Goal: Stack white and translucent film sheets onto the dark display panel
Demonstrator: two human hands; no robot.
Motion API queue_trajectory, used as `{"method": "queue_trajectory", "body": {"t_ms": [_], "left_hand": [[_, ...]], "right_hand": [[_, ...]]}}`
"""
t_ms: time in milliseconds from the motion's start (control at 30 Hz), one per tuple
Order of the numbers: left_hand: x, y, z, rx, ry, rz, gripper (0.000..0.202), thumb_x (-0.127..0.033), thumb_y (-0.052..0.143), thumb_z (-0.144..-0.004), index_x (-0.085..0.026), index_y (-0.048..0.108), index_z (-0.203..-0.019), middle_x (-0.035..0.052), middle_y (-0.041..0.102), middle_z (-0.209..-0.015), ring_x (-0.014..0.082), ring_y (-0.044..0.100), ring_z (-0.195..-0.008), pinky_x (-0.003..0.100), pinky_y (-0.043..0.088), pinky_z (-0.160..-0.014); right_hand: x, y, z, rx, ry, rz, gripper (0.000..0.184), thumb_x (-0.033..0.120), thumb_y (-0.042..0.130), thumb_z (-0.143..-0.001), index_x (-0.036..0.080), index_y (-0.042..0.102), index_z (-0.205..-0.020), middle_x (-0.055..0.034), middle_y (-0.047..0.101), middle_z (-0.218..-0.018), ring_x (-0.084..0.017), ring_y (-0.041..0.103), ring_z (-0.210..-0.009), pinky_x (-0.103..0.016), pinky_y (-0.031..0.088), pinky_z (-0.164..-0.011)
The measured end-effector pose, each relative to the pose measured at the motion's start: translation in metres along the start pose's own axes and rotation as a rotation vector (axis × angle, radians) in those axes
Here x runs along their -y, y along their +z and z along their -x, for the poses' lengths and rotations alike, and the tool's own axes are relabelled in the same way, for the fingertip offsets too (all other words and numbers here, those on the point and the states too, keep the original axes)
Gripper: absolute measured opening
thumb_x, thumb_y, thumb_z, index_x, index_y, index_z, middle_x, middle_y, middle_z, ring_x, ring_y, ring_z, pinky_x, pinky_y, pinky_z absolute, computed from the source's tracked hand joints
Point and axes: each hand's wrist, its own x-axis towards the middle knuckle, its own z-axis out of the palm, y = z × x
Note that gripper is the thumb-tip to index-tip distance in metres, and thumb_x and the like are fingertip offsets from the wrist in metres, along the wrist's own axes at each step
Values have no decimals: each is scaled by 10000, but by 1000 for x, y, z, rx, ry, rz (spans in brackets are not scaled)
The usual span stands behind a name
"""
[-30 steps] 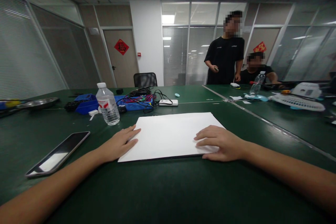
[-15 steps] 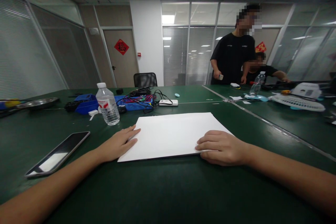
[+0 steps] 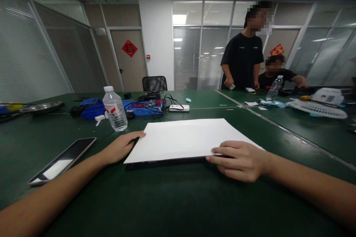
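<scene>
Near edge of the white sheet point(image 3: 183, 139) has risen since half a second ago, baring more of the dark strip point(image 3: 167, 163) beneath. Left hand point(image 3: 118, 150) has drawn off the surface to the left margin; right hand point(image 3: 241, 161) has shifted outward.

Sheet lies between both hands. Left: one digit tip on the margin, others hidden; cannot tell whether it pinches. Right: fingers together at the near-right corner, one on top, one at the edge; clamping uncertain.

Judgement: matched support from both sides, with little tilt, should prevent bending or skidding.

Room: water bottle point(image 3: 114, 109) just beyond the sheet's far-left corner, a likely snag. Smartphone point(image 3: 65, 159) left of the sheet. Blue tray point(image 3: 147, 110) of cables beyond it. Widest stretch of green tabletop point(image 3: 178, 200): near side of the sheet.
</scene>
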Motion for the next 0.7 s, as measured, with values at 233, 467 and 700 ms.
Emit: {"method": "queue_trajectory", "body": {"t_ms": [233,467,700], "left_hand": [[-2,-6,4,22,65,-57,613,-443,531,-928,-229,587,-1500,66,561,-1582,289,529,-1459,464,361,-1259],[0,-8,10,25,96,-83,732,-421,598,-894,-196,487,-1582,79,471,-1649,308,476,-1498,462,328,-1275],[-4,-8,10,16,76,-66,691,-534,558,-951,-262,497,-1584,34,480,-1642,313,480,-1495,477,336,-1271]], "right_hand": [[-4,-1,5,-6,11,52,116,106,671,-907,163,744,-976,-131,739,-1291,-274,705,-1137,-397,628,-782],[-13,-4,17,2,18,154,102,114,722,-888,157,747,-976,-136,732,-1314,-308,694,-1211,-406,642,-813],[-17,-1,29,23,99,108,283,128,690,-920,191,733,-1193,-123,713,-1359,-293,675,-1259,-415,632,-888]]}}
